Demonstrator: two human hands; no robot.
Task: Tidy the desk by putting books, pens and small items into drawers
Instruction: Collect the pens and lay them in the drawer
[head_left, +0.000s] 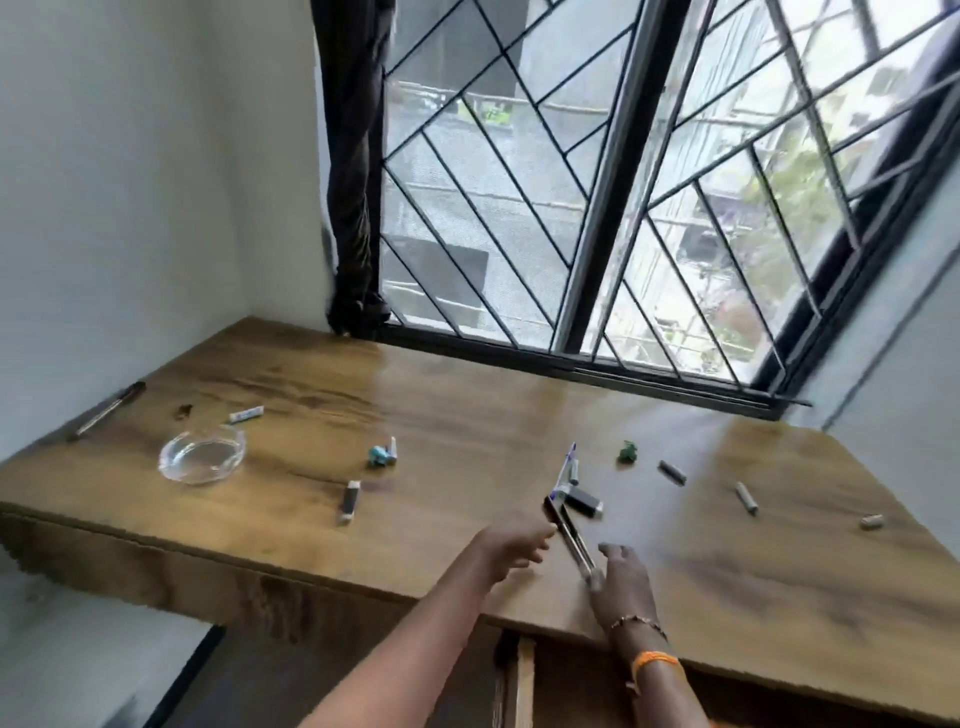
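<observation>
Item: dark pens, apparently two slim barrels lying side by side, angled on the wooden bench near its front edge; blur prevents a sure count.

Hands: left hand at the upper end of the pens, fingers curled; whether they pinch the barrels cannot be told. Right hand at the lower end, fingers spread and relaxed, tips touching or just beside the pens.

Step in hand, as judged: gathering the pens for the drawer. Advice: close both barrels together in one hand, lift level so neither slips, and keep clear of the blue-and-white pen and black lighter just beyond.

Still on the bench: second lighter, glass ashtray, marker at the far left, white tube, teal trinket, green trinket, grey cylinders at right.

Storage: an open gap below the bench front, likely the drawer.
</observation>
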